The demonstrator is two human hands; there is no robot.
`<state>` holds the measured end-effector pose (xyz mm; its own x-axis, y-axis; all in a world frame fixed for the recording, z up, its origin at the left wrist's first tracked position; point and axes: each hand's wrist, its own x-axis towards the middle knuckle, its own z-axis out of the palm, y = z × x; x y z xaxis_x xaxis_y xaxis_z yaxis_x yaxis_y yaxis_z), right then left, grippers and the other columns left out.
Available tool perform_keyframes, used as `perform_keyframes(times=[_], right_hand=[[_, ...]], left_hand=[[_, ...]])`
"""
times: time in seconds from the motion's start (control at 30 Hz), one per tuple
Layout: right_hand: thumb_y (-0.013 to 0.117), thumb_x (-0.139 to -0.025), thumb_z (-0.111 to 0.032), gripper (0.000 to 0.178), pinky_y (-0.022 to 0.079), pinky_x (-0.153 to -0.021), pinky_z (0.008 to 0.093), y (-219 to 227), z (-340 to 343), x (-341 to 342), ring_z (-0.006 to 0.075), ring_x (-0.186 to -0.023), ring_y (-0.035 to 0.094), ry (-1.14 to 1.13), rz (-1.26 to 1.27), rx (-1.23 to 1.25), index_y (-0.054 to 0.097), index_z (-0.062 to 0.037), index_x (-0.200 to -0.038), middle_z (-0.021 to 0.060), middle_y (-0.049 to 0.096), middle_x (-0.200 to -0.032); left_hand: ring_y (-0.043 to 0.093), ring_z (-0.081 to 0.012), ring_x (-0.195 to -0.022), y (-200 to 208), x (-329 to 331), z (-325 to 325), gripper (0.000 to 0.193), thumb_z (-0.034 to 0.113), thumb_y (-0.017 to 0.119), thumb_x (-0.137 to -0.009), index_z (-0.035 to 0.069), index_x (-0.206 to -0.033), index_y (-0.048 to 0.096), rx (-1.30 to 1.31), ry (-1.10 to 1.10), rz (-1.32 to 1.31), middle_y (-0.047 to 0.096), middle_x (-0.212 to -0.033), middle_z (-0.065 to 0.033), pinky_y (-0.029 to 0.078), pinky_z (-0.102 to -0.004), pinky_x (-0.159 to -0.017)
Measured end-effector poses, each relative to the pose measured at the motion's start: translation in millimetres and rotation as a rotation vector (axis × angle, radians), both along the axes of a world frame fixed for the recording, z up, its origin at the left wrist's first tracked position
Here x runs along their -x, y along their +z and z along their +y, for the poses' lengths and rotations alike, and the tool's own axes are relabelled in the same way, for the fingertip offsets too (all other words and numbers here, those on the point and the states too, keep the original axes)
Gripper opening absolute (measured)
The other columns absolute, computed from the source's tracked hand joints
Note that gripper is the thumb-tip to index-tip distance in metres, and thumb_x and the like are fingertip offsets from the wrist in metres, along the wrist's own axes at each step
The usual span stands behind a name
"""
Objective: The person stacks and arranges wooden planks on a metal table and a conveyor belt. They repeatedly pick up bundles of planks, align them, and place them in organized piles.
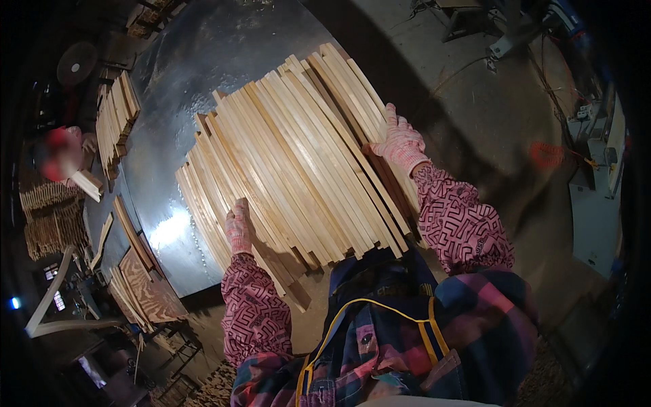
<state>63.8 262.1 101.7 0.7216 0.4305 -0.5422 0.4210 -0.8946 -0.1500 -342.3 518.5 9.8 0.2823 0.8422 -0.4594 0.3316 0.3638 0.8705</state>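
Note:
Many pale wooden strips [285, 156] lie side by side in a broad layer on a shiny metal table [230, 41]. Their near ends are uneven and overhang the table's near edge. My left hand [239, 227], in a pinkish knit glove, rests edge-on on the strips at the left, fingers pointing away from me. On the right side, my gloved right hand [403, 142] lies against the outermost strips, with thumb and fingers apart. A darker brown strip [339, 95] shows in a gap near the right side of the layer. Patterned pink sleeves cover both forearms.
Another person [64, 159] in red stands at the far left, beside a bundle of strips [116, 122]. Stacked wood [54, 217] and a grained board [146, 292] are at the left. A pale machine cabinet [597, 217] and cables stand on the right.

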Motion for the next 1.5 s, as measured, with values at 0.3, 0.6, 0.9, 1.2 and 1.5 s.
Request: perform_keyframes(times=[0.3,0.6,0.9,1.2,1.5], right_hand=[[0.075,-0.075,-0.058,0.123,0.041,-0.108,0.0435,-16.8,10.5,-10.4,0.0375,-0.130,0.050,-0.072,0.041,-0.115,0.001,-0.0053,-0.158,0.0272,0.040,-0.147],[0.062,-0.092,-0.051,0.074,0.037,-0.113,0.0331,-108.8,-29.7,-67.6,0.0257,-0.134,0.049,-0.142,0.834,-0.882,0.045,-0.0011,-0.145,0.0194,0.055,-0.139],[0.055,-0.082,-0.076,0.104,0.025,-0.119,0.0358,-25.9,-5.7,-49.2,0.0330,-0.147,0.028,0.060,0.340,-0.143,0.032,-0.0033,-0.153,0.0252,0.031,-0.156],[0.056,-0.080,-0.077,0.097,0.040,-0.109,0.0392,-27.4,21.0,-45.8,0.0335,-0.132,0.051,-0.073,0.113,-0.263,0.049,-0.0025,-0.142,0.0222,0.055,-0.140],[0.059,-0.082,-0.070,0.089,0.035,-0.113,0.0392,-50.7,20.9,-55.8,0.0334,-0.136,0.046,-0.057,0.261,-0.408,0.047,-0.0097,-0.146,0.0204,0.050,-0.146]], left_hand=[[0.047,-0.0253,-0.136,-4.9,5.9,3.7,0.067,0.041,0.051,-0.103,-0.009,-0.144,0.037,0.126,0.048,0.008,0.044,-0.151,-0.0155,0.037,-0.0295,-0.112],[0.045,-0.0267,-0.137,-13.4,10.5,13.2,0.067,0.040,0.047,-0.104,-0.007,-0.149,0.033,0.116,0.028,-0.150,0.044,-0.150,-0.0176,0.034,-0.0318,-0.114],[0.063,-0.0329,-0.101,54.4,-72.0,29.0,0.077,0.065,0.054,-0.088,-0.005,-0.120,0.061,-0.139,-0.191,0.720,0.067,-0.104,-0.0226,0.045,-0.0402,-0.093],[0.059,-0.0211,-0.110,55.1,-26.9,-24.7,0.067,0.039,0.059,-0.099,-0.001,-0.148,0.039,-0.156,-0.108,0.148,0.062,-0.123,-0.0122,0.046,-0.0297,-0.097],[0.055,-0.0227,-0.123,60.6,-38.6,-64.9,0.082,0.018,0.072,-0.091,0.005,-0.156,0.023,0.083,0.057,0.007,0.055,-0.138,-0.0146,0.042,-0.0310,-0.106]])
